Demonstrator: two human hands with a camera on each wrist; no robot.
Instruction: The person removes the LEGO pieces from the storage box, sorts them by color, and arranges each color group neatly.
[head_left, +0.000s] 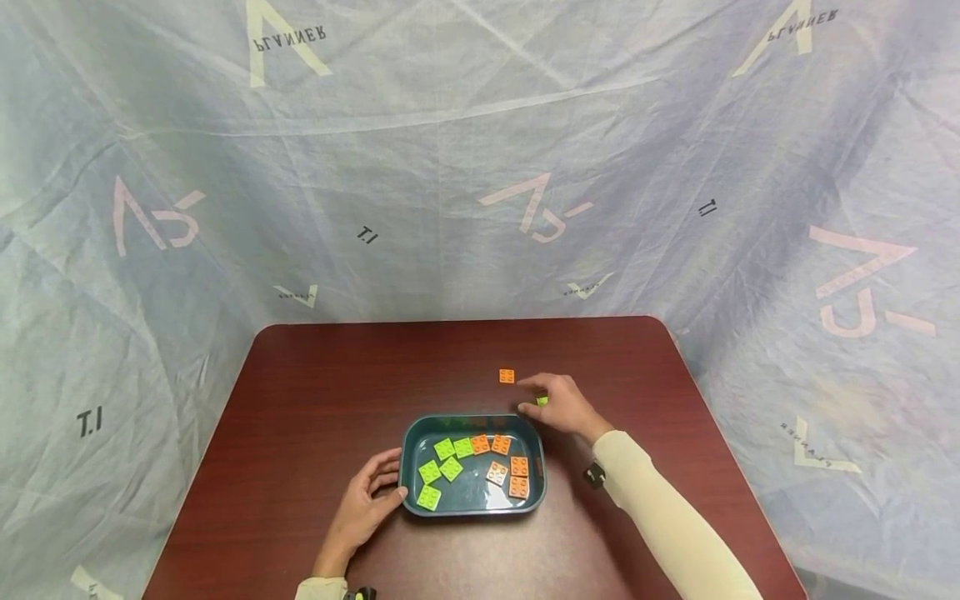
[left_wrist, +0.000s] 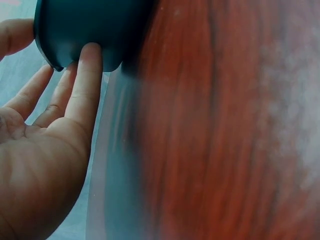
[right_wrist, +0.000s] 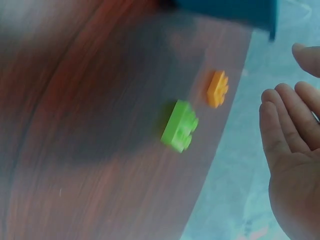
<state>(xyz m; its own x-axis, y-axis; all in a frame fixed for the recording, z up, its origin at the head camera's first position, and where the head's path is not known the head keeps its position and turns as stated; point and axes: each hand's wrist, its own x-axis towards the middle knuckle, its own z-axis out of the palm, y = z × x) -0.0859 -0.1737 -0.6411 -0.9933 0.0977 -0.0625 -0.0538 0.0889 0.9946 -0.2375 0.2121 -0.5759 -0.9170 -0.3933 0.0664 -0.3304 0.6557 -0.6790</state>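
Note:
My left hand (head_left: 360, 508) grips the left end of a dark teal tray (head_left: 468, 512), thumb at the rim and fingers along the outer wall, as the left wrist view also shows. Beyond the tray's far right corner, my right hand (head_left: 566, 407) hovers with nothing in its grasp, thumb and fingers apart. Partly hidden beneath it in the head view is a green toy brick (head_left: 542, 401), seen whole in the right wrist view (right_wrist: 180, 127). An orange toy brick (head_left: 507, 376) lies just past the fingertips.
Inside the tray, several green bricks (head_left: 451, 468) lie to the left and several orange bricks (head_left: 518, 467) to the right. The reddish-brown wooden table (head_left: 330, 392) has rounded far corners. Printed grey sheeting (head_left: 435, 167) hangs behind and beside it.

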